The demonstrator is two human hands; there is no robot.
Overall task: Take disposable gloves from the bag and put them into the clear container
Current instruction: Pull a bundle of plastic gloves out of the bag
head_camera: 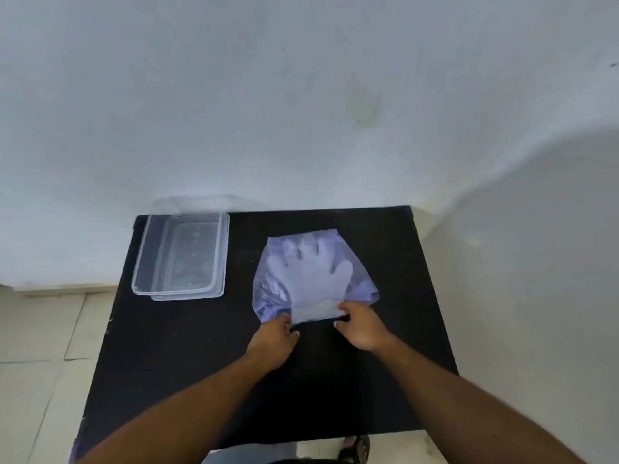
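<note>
Fingertips (pixel 342 308) of both hands pinch the bag's near mouth: left hand (pixel 273 339) on one corner, right hand (pixel 360 324) on the other, spreading it, probably for access. Gloves (pixel 310 274) lie flat inside the bag (pixel 268 296), seemingly none out. Container (pixel 139 262) sits open, well left on the black table (pixel 385 262).

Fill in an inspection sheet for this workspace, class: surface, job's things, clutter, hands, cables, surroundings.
Surface: black table, against a pale wall.
Job's things: clear container open and empty, at the far left; bag lying flat right of it, gloves still inside.
Clutter: nothing seen.
Hands: left hand and right hand pinch the bag's near edge at its mouth.
Cables: nothing seen.
Surroundings: tiled floor; a sandalled foot below the table's near edge.
</note>
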